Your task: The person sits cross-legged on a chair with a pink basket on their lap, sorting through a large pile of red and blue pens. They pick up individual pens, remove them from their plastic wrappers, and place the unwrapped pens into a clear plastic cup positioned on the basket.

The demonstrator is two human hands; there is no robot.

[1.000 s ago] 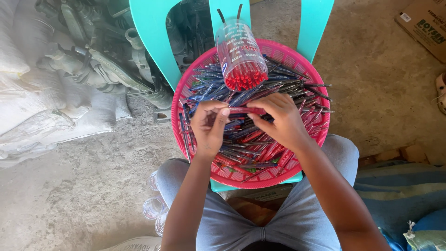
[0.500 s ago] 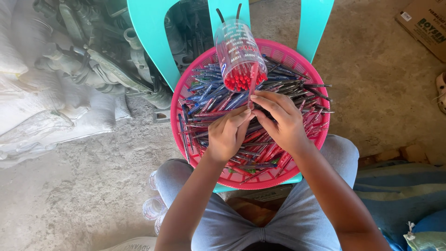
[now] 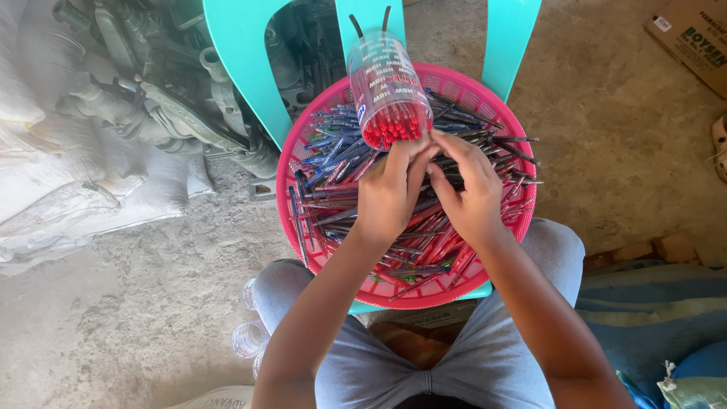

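Note:
A round pink basket (image 3: 303,151) rests on a teal plastic chair (image 3: 242,60) and holds a heap of blue and red pens (image 3: 341,163). A clear plastic jar (image 3: 382,76) lies tilted on the heap, its mouth packed with red pens (image 3: 394,127). My left hand (image 3: 386,193) and my right hand (image 3: 473,189) meet just below the jar's mouth. Their fingertips pinch together on a pen that the fingers mostly hide.
Grey metal parts (image 3: 151,98) and white sacks (image 3: 68,189) lie on the concrete floor at the left. A cardboard box (image 3: 693,34) sits at the top right. Small clear jars (image 3: 250,337) stand by my left knee. Blue cloth (image 3: 659,318) lies at the right.
Both hands have moved up from the middle of the basket to the jar's mouth, carrying a red pen that they held stretched between them a second ago.

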